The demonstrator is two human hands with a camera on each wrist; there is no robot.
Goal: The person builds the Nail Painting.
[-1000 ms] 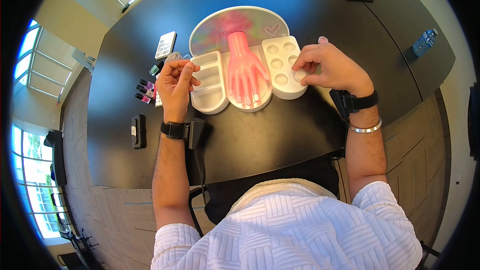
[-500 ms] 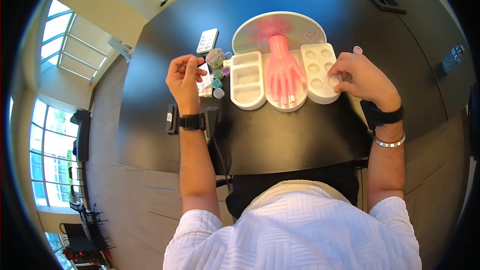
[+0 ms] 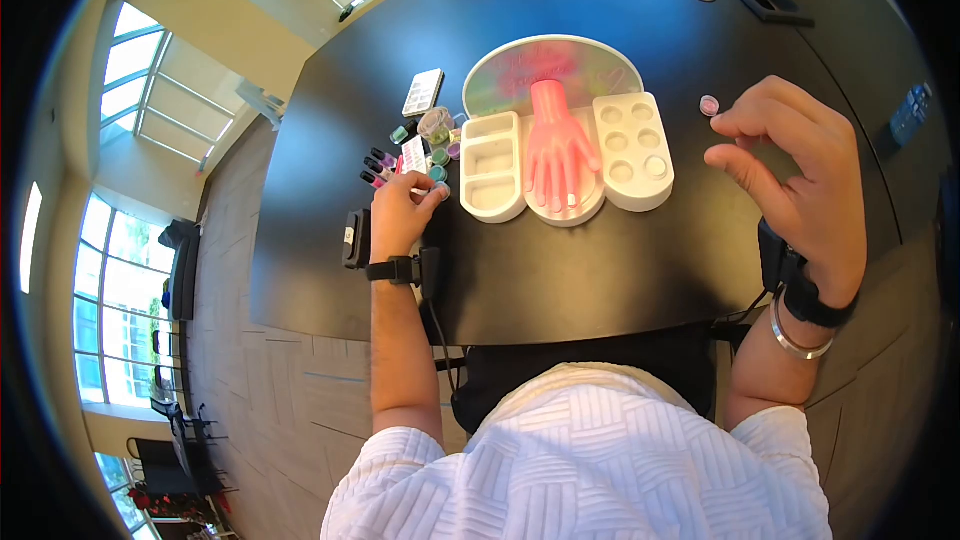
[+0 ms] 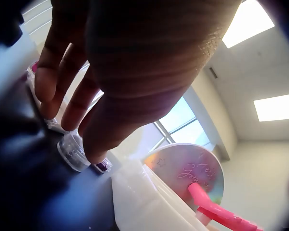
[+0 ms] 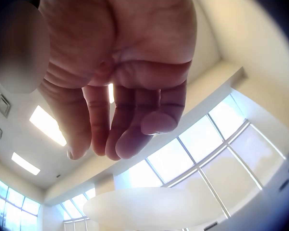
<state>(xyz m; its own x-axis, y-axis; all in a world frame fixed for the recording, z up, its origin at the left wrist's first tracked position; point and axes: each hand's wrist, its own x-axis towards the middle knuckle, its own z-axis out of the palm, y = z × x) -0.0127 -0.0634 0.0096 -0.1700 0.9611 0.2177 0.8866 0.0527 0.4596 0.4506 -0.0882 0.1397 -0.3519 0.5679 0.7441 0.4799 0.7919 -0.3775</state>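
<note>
My left hand (image 3: 404,210) is lowered to the small containers left of the white stand. In the left wrist view, its thumb and fingers close on a small clear round jar (image 4: 72,151). My right hand (image 3: 800,165) is raised right of the stand, thumb and forefinger apart, holding nothing. Just beyond its fingertips lies a small pink jar (image 3: 709,106). Another small round jar (image 3: 655,168) sits in the front right well of the right-hand white tray (image 3: 638,195). A pink model hand (image 3: 560,145) lies in the stand's middle, one fingertip white.
A three-part white tray (image 3: 492,208) forms the stand's left side, before a rounded backboard (image 3: 500,75). Nail polish bottles (image 3: 375,170), green-lidded jars (image 3: 438,173), a clear tub (image 3: 436,125) and a white case (image 3: 423,92) stand left. A water bottle (image 3: 910,115) is far right.
My right hand has let go of the small jar in the tray's front right well and moved away right. My left hand has come down from the air to a clear jar on the table.
</note>
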